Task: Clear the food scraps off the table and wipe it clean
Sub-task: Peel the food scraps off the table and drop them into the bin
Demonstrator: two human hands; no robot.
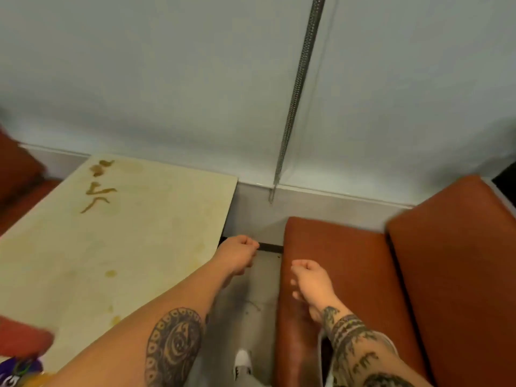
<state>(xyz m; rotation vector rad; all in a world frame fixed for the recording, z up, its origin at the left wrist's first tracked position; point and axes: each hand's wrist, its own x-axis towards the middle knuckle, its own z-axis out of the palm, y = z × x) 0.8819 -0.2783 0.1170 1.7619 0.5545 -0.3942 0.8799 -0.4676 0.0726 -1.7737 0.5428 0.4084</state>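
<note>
Holding left hand and right hand curled, empty, beside the table, we're barely starting: brown scraps and stains are sitting unwiped.

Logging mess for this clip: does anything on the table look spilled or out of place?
Yes. Brownish-yellow food scraps lie smeared in streaks near the far left corner of the table. A few small yellowish spots dot its near side. The surface is plainly soiled and not yet wiped.

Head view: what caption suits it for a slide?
Curled left hand beside scrap-strewn table, curled right hand over orange bench.
</note>
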